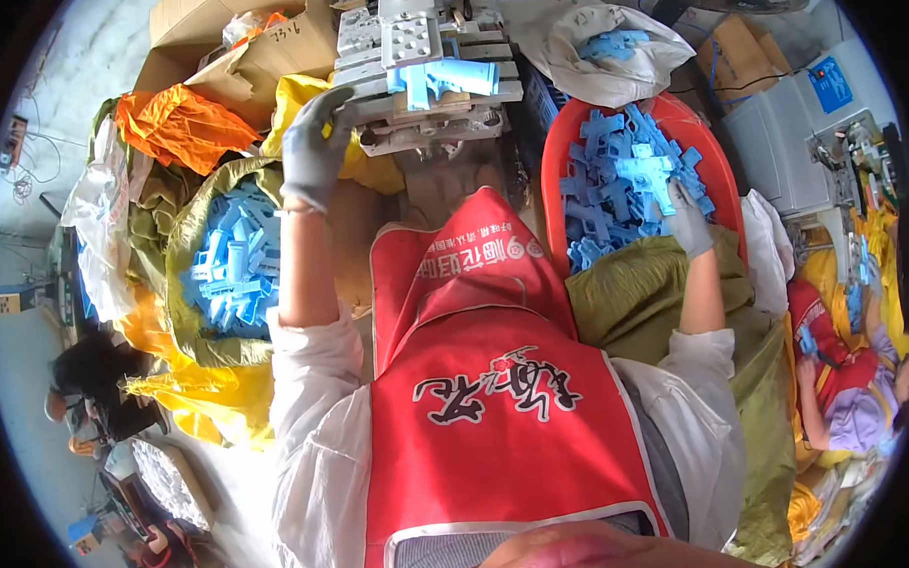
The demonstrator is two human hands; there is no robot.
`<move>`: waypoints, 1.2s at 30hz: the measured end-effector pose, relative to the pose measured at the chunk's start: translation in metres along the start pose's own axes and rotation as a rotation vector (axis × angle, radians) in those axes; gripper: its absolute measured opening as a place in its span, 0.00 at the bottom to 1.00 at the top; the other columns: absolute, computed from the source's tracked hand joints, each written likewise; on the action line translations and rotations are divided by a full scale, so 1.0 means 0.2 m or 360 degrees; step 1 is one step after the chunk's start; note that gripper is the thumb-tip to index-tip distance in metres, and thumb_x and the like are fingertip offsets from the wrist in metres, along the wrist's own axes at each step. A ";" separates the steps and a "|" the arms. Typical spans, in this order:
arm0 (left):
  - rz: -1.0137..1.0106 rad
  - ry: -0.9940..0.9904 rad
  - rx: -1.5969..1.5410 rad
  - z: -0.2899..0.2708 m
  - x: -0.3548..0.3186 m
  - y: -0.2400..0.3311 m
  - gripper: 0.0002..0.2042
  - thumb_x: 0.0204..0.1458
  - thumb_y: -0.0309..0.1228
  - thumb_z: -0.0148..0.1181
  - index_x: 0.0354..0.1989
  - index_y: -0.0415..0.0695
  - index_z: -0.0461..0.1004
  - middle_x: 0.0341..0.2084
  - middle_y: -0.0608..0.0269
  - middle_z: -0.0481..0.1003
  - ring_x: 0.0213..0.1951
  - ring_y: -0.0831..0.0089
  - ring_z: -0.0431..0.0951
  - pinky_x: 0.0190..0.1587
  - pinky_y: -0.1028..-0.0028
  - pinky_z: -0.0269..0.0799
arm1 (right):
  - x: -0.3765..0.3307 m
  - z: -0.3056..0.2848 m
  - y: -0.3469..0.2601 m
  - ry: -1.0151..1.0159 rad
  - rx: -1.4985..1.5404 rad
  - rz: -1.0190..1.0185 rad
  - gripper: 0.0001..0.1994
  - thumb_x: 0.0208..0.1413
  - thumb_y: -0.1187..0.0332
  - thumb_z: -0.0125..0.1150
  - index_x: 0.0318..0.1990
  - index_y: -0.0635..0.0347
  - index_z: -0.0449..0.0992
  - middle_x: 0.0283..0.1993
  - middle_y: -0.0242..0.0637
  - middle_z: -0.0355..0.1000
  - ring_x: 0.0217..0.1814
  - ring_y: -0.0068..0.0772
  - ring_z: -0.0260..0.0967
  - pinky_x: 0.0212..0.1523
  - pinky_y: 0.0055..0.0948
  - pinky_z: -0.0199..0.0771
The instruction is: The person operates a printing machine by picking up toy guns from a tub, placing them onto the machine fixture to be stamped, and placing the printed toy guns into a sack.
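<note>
My right hand (689, 222), in a grey glove, is closed on the grip of a light-blue plastic toy pistol (643, 173). It holds the pistol over a red tub (729, 196) heaped with similar blue toy pistols (597, 194). My left hand (315, 154), gloved in grey too, is raised beside the left edge of a metal press (368, 97). Its fingers are apart and nothing shows in them. Another blue toy pistol (445, 79) lies sideways on the press bed, beneath the press head (409, 40).
Left of me, an olive sack (191, 328) holds blue pieces. Behind it are an orange bag (184, 128) and a cardboard box (286, 55). A white sack (567, 55) with blue parts stands beyond the tub. At far right another person (843, 371) sits by a machine.
</note>
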State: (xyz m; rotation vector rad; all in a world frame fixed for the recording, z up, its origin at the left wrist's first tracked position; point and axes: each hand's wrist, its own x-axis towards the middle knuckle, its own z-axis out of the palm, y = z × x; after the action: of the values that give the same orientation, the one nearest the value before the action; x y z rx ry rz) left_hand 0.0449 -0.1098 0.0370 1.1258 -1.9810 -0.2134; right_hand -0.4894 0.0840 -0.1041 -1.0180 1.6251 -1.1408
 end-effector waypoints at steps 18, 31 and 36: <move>-0.0202 0.0235 -0.0371 -0.12 -0.12 -0.23 0.15 0.47 0.23 0.64 0.45 0.39 0.73 0.46 0.59 0.76 0.44 0.73 0.78 0.49 0.77 0.71 | 0.19 1.01 -0.94 -0.0400 -0.0111 -0.0810 0.20 0.55 0.76 0.57 0.57 0.59 0.67 0.53 0.30 0.68 0.43 0.16 0.62 0.44 0.18 0.65; -0.1204 0.0999 0.0193 -0.76 -1.04 -0.65 0.15 0.55 0.30 0.58 0.48 0.35 0.73 0.43 0.57 0.75 0.44 0.70 0.74 0.50 0.72 0.68 | 0.41 1.26 -1.12 -0.0355 -0.1152 -0.1801 0.21 0.49 0.75 0.57 0.53 0.54 0.71 0.54 0.43 0.68 0.56 0.46 0.65 0.57 0.37 0.65; -0.1326 0.1078 0.0268 -0.72 -1.10 -0.96 0.13 0.53 0.30 0.61 0.44 0.36 0.75 0.42 0.60 0.77 0.41 0.73 0.74 0.48 0.74 0.70 | 0.35 1.26 -1.11 -0.0422 -0.1283 -0.1679 0.19 0.50 0.73 0.54 0.52 0.53 0.72 0.53 0.41 0.68 0.55 0.44 0.66 0.59 0.40 0.63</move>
State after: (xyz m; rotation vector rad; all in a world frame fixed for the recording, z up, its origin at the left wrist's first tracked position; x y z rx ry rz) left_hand 0.3280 -0.0165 -0.0939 1.7986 -0.8811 -0.0692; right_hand -0.2392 -0.0958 0.0480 -2.6224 1.3044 -0.8491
